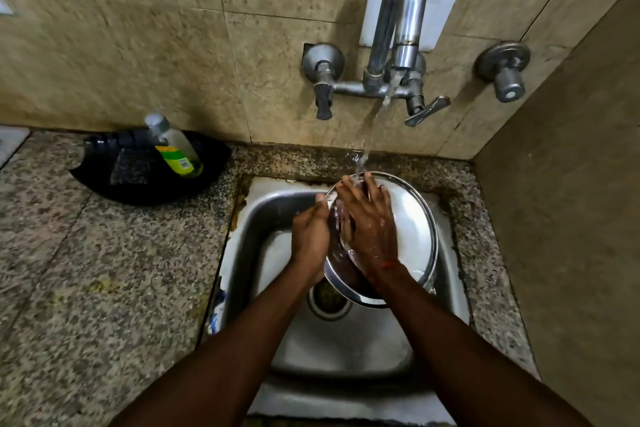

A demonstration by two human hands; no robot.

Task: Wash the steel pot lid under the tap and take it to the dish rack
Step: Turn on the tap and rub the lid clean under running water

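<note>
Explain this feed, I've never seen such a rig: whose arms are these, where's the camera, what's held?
There is no machine. A person wears one camera on the head, looking down at their own bare arms. The left hand grips the edge of a steel lid, holding it tilted over the sink. The right hand lies flat on the lid, apparently rubbing it. Water runs from the tap onto the lid's top edge. On the counter to the left, a black tray holds a soap bottle. No dish rack is in view.

Two bare forearms, no sleeves in frame. Left hand [309, 236]: no rings or bands seen. Right hand [369, 229]: wet, glistening; thin red-orange thread [388, 264] tied around the wrist.
</note>
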